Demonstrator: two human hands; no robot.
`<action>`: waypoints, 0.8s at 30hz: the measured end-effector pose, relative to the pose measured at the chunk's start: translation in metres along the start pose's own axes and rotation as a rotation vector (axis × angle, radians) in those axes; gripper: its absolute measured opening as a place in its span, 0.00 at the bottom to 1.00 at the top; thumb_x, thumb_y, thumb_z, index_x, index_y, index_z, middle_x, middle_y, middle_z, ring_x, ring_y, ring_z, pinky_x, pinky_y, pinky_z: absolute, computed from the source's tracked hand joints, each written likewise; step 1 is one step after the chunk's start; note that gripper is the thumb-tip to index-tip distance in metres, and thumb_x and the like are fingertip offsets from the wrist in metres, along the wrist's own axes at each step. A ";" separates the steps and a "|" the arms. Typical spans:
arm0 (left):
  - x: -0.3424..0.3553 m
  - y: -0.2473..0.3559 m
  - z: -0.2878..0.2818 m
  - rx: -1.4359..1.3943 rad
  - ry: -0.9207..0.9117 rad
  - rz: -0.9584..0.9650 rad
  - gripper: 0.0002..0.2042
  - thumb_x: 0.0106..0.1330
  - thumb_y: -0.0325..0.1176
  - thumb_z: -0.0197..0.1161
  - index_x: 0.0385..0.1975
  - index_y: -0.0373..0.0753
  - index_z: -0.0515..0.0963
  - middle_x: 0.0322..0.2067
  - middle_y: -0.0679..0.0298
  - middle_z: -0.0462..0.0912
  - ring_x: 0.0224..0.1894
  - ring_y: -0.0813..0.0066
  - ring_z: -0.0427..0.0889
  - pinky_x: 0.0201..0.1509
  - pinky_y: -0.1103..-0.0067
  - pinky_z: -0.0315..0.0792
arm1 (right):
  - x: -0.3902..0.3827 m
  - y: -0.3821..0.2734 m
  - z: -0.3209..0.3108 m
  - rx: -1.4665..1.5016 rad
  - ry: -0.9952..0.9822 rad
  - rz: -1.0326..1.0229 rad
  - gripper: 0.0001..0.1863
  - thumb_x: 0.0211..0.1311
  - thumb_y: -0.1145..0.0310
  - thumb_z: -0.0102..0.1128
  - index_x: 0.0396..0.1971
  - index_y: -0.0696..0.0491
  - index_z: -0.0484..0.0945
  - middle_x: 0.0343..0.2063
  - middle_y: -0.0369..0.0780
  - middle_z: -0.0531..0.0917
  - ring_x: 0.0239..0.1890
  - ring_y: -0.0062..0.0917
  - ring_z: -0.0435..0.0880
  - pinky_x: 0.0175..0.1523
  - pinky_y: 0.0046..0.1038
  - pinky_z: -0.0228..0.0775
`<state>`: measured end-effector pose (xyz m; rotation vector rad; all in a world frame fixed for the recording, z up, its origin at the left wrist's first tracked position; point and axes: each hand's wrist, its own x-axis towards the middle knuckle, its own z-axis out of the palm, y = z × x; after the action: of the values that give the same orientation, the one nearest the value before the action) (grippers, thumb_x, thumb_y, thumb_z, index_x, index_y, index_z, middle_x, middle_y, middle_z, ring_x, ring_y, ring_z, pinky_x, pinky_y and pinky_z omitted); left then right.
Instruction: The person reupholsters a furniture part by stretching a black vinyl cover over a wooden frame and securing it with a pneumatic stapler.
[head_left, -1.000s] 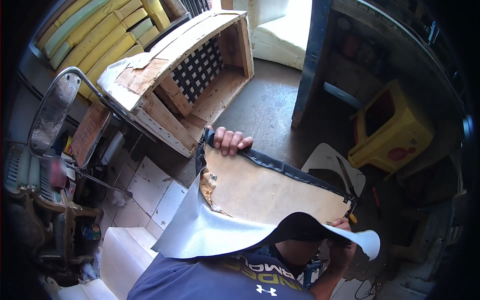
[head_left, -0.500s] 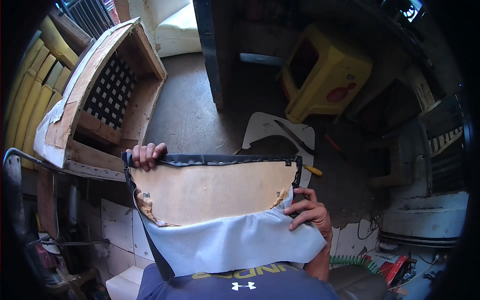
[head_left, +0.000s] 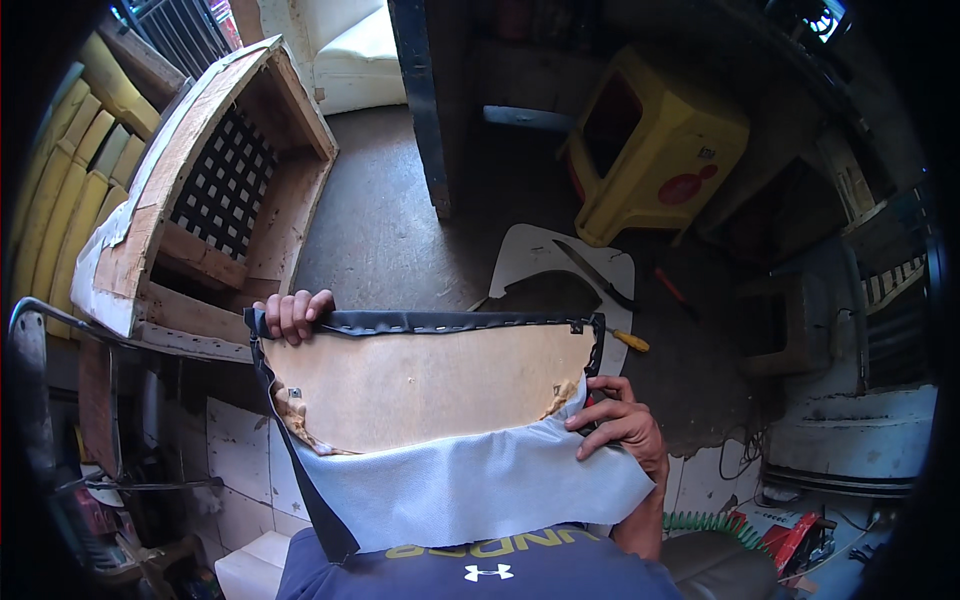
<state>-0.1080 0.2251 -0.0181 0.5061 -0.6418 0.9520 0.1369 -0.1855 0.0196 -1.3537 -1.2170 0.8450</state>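
A wooden seat panel (head_left: 420, 385) lies bare side up in front of my torso. Black cover material (head_left: 430, 321) is folded over its far edge and held by a row of staples. Toward me the cover's pale grey backing (head_left: 470, 485) hangs loose over the near edge, and bits of yellowish foam show at both near corners. My left hand (head_left: 297, 316) is closed over the far left corner. At the right edge my right hand (head_left: 622, 425) grips the panel and the grey backing, fingertips on the cloth. A small red part shows beside those fingers, mostly hidden.
A wooden chair frame (head_left: 155, 215) with black webbing stands at left. Beyond the panel, a white board (head_left: 520, 255) on the floor carries a long knife (head_left: 590, 270); a yellow-handled tool (head_left: 630, 340) lies nearby. A yellow stool (head_left: 665, 150) stands farther right, a green coiled hose (head_left: 715, 524) near right.
The view has shifted very slightly. Both hands keep the same hold on the panel, and the cover has hardly moved.
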 end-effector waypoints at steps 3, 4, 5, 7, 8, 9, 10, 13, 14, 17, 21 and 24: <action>-0.001 0.001 0.000 0.005 0.022 -0.010 0.20 0.84 0.31 0.41 0.24 0.46 0.71 0.16 0.69 0.67 0.27 0.77 0.69 0.53 0.75 0.67 | 0.000 -0.001 0.000 -0.008 0.000 0.009 0.09 0.52 0.56 0.80 0.32 0.41 0.96 0.46 0.31 0.93 0.70 0.37 0.66 0.75 0.43 0.55; -0.002 0.003 -0.001 0.009 0.027 -0.009 0.21 0.85 0.32 0.40 0.24 0.46 0.71 0.16 0.69 0.68 0.26 0.77 0.69 0.53 0.75 0.67 | 0.000 0.001 0.000 -0.013 -0.003 0.009 0.09 0.52 0.56 0.80 0.32 0.41 0.96 0.46 0.31 0.93 0.70 0.37 0.66 0.75 0.42 0.55; -0.004 0.005 -0.003 0.015 0.029 -0.008 0.23 0.86 0.35 0.35 0.24 0.46 0.71 0.16 0.69 0.69 0.27 0.76 0.69 0.53 0.74 0.67 | 0.000 0.001 -0.001 -0.018 -0.005 0.008 0.10 0.51 0.56 0.80 0.32 0.42 0.96 0.46 0.32 0.93 0.70 0.36 0.66 0.75 0.42 0.55; -0.007 0.008 -0.007 0.027 0.029 -0.007 0.27 0.88 0.42 0.27 0.26 0.47 0.71 0.17 0.67 0.70 0.27 0.73 0.69 0.52 0.73 0.67 | 0.000 -0.002 -0.002 -0.074 -0.025 0.027 0.10 0.51 0.56 0.80 0.33 0.42 0.96 0.46 0.31 0.93 0.71 0.36 0.66 0.76 0.41 0.54; -0.006 0.009 -0.009 0.024 -0.006 -0.014 0.28 0.88 0.42 0.26 0.25 0.47 0.71 0.17 0.67 0.70 0.27 0.73 0.69 0.52 0.73 0.67 | 0.003 -0.006 -0.003 -0.103 -0.034 0.035 0.11 0.50 0.56 0.80 0.33 0.42 0.96 0.46 0.31 0.93 0.71 0.36 0.66 0.77 0.41 0.54; -0.004 0.010 -0.012 0.020 -0.040 -0.022 0.28 0.88 0.43 0.26 0.25 0.47 0.71 0.17 0.67 0.69 0.27 0.73 0.68 0.52 0.73 0.67 | 0.005 -0.014 -0.008 -0.182 -0.049 -0.011 0.09 0.55 0.66 0.78 0.36 0.46 0.95 0.46 0.36 0.93 0.65 0.39 0.76 0.75 0.42 0.60; -0.004 0.008 -0.010 0.012 -0.064 -0.036 0.29 0.88 0.43 0.25 0.25 0.47 0.71 0.17 0.67 0.69 0.27 0.73 0.68 0.52 0.73 0.67 | 0.004 -0.017 -0.011 -0.112 -0.008 -0.005 0.09 0.56 0.69 0.77 0.38 0.49 0.94 0.46 0.39 0.93 0.62 0.39 0.79 0.73 0.41 0.64; -0.004 0.012 -0.005 0.055 -0.045 -0.010 0.30 0.89 0.43 0.23 0.25 0.47 0.71 0.16 0.68 0.68 0.25 0.73 0.67 0.52 0.72 0.68 | 0.012 -0.034 -0.021 0.045 0.158 0.067 0.12 0.59 0.80 0.68 0.42 0.58 0.91 0.45 0.46 0.91 0.47 0.36 0.89 0.60 0.36 0.79; -0.006 0.014 -0.006 0.064 -0.051 -0.008 0.30 0.89 0.43 0.23 0.25 0.47 0.71 0.16 0.68 0.68 0.25 0.73 0.68 0.52 0.72 0.68 | 0.018 -0.046 -0.017 -0.053 0.218 0.100 0.11 0.59 0.79 0.69 0.42 0.58 0.91 0.45 0.46 0.91 0.46 0.35 0.89 0.58 0.34 0.80; -0.006 0.015 -0.016 0.048 -0.104 0.002 0.29 0.89 0.41 0.24 0.25 0.46 0.71 0.16 0.68 0.69 0.24 0.74 0.69 0.52 0.73 0.68 | 0.053 -0.073 0.007 -0.535 0.277 0.067 0.10 0.58 0.74 0.75 0.40 0.56 0.91 0.43 0.43 0.88 0.43 0.32 0.87 0.49 0.30 0.81; -0.010 0.019 -0.016 0.041 -0.075 0.012 0.28 0.88 0.39 0.25 0.25 0.46 0.70 0.15 0.67 0.69 0.23 0.74 0.69 0.52 0.73 0.68 | 0.051 -0.057 0.019 -0.752 0.183 -0.026 0.12 0.50 0.71 0.81 0.35 0.54 0.91 0.39 0.39 0.88 0.42 0.33 0.86 0.48 0.34 0.81; -0.010 0.018 -0.014 0.037 -0.058 -0.006 0.26 0.87 0.38 0.28 0.24 0.47 0.69 0.15 0.67 0.69 0.24 0.74 0.69 0.52 0.73 0.68 | 0.038 -0.041 0.021 -0.691 0.241 -0.068 0.11 0.49 0.73 0.82 0.33 0.55 0.91 0.39 0.40 0.89 0.44 0.33 0.88 0.49 0.33 0.81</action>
<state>-0.1241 0.2379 -0.0331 0.5697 -0.6759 0.9479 0.1175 -0.1477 0.0617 -1.8816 -1.4102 0.1885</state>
